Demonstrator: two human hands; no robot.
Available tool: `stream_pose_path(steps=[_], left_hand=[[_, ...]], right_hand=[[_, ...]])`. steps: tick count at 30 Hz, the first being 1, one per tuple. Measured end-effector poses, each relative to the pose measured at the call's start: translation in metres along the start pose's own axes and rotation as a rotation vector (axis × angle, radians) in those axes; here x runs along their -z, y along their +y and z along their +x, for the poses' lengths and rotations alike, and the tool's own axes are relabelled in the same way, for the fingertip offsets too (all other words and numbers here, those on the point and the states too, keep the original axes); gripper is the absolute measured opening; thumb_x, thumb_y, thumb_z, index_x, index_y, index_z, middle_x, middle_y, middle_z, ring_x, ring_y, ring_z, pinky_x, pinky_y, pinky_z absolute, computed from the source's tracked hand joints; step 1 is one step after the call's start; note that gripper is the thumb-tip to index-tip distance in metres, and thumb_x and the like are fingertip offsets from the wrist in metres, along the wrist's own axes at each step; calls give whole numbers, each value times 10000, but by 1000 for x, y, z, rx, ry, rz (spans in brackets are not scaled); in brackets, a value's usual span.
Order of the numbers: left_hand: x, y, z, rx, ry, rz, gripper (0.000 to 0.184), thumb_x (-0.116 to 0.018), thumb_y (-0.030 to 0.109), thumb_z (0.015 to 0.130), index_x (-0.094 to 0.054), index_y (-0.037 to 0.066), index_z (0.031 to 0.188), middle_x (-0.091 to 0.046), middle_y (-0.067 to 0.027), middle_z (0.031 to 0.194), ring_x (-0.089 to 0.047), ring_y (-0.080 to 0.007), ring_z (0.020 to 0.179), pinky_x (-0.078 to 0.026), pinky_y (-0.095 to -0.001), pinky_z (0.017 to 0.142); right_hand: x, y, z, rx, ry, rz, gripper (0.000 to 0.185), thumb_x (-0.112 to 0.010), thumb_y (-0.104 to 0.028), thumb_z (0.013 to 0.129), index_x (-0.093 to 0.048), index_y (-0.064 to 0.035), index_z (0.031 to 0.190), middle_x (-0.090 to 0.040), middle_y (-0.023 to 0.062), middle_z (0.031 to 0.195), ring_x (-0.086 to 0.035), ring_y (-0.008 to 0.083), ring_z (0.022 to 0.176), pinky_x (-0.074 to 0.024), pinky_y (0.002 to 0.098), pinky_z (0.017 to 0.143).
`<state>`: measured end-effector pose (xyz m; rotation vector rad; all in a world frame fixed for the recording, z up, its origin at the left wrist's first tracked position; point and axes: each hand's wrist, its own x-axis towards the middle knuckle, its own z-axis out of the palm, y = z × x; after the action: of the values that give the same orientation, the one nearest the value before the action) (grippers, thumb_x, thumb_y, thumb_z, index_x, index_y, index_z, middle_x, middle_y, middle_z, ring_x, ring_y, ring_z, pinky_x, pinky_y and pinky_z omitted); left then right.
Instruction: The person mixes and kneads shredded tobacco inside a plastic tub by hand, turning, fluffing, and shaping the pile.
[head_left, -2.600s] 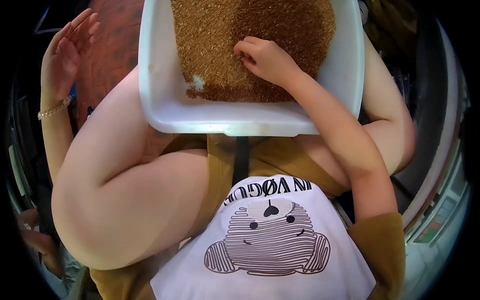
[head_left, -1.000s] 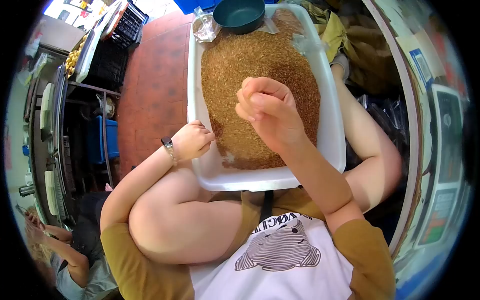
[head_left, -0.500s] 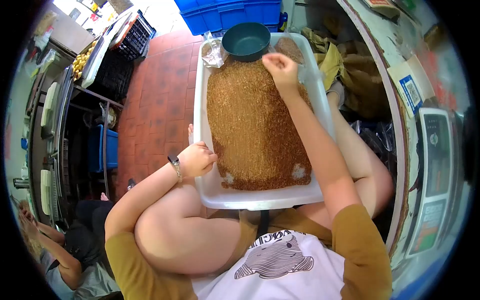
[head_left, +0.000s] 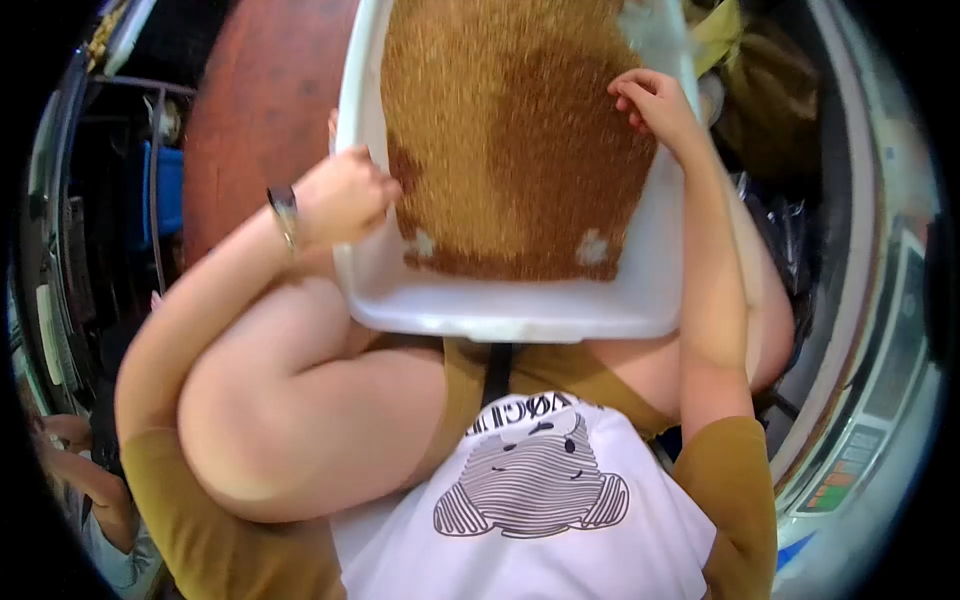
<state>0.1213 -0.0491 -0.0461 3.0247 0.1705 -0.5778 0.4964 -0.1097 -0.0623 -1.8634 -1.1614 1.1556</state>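
A white plastic tub (head_left: 500, 310) rests across my lap, with a wide layer of small brown grains or seeds (head_left: 510, 130) spread inside. The left part of the layer looks lighter and the right part darker. My left hand (head_left: 348, 195), with a dark watch (head_left: 283, 203) at the wrist, is curled into a fist at the tub's left rim; what it holds, if anything, is hidden. Over the right edge of the grains is my right hand (head_left: 655, 108), its fingertips pinched together. Anything between them is too small to make out.
On the right stand a brown sack (head_left: 770, 90), black plastic bags (head_left: 785, 235) and a scale (head_left: 860, 400) on a counter. A blue bin (head_left: 163, 195) sits under a rack at left. Another person's arm (head_left: 95, 490) shows at lower left.
My view has tilted down, so the green bowl and bags at the tub's far end are out of frame. My right hand has come back from beside the bowl to the tub's right side.
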Motion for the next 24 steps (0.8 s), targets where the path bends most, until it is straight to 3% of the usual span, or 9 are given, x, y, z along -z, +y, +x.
stream_pose_path(steps=[3, 5, 8, 14, 17, 21, 24], left_hand=[[0, 2, 6, -4, 18, 13, 99, -540, 149, 720, -549, 51, 735, -532, -68, 720, -536, -212, 758, -398, -330, 763], [-4, 2, 6, -40, 53, 0, 98, -540, 142, 727, -545, 45, 733, -521, -70, 753, -516, -209, 793, -395, -322, 767], [-8, 4, 4, -72, 57, 31, 92, -539, 134, 734, -542, 42, 728, -513, -69, 783, -497, -207, 824, -395, -315, 768], [7, 10, 14, -108, -38, 100, 115, -557, 153, 724, -563, 44, 759, -521, -62, 804, -503, -207, 843, -406, -314, 786], [-11, 7, 35, 46, -89, 109, 112, -559, 159, 724, -587, 54, 751, -552, -62, 836, -525, -210, 872, -423, -323, 778], [-44, 10, 63, 186, -463, 174, 134, -547, 162, 712, -632, 65, 750, -589, -74, 864, -541, -212, 906, -437, -338, 767], [-51, 30, 49, 94, -374, 247, 206, -519, 161, 711, -637, 43, 832, -566, -99, 927, -513, -228, 948, -407, -325, 808]], right_hand=[[-2, 31, -19, -240, -412, -288, 227, -499, -220, 806, -616, -27, 831, -602, 37, 710, -556, 117, 595, -435, 248, 499], [-7, 55, -14, -452, -550, -408, 243, -475, -196, 788, -615, -7, 853, -615, 68, 729, -580, 157, 616, -469, 285, 538], [-23, 59, -13, -489, -536, -782, 259, -448, -164, 769, -623, 8, 851, -626, 99, 715, -588, 185, 598, -477, 310, 530], [-46, 69, -22, -666, -738, -959, 286, -415, -152, 741, -637, 21, 793, -638, 150, 721, -611, 226, 620, -488, 347, 536], [-68, 68, -23, -691, -710, -1150, 300, -401, -151, 740, -648, 16, 770, -640, 170, 742, -622, 245, 644, -498, 357, 554], [-89, 52, -39, -599, -649, -1281, 307, -387, -137, 737, -649, 22, 763, -641, 177, 751, -624, 253, 652, -502, 364, 574], [-91, 45, -43, -575, -672, -1259, 313, -377, -126, 735, -650, 26, 758, -642, 182, 757, -626, 260, 658, -505, 370, 589]])
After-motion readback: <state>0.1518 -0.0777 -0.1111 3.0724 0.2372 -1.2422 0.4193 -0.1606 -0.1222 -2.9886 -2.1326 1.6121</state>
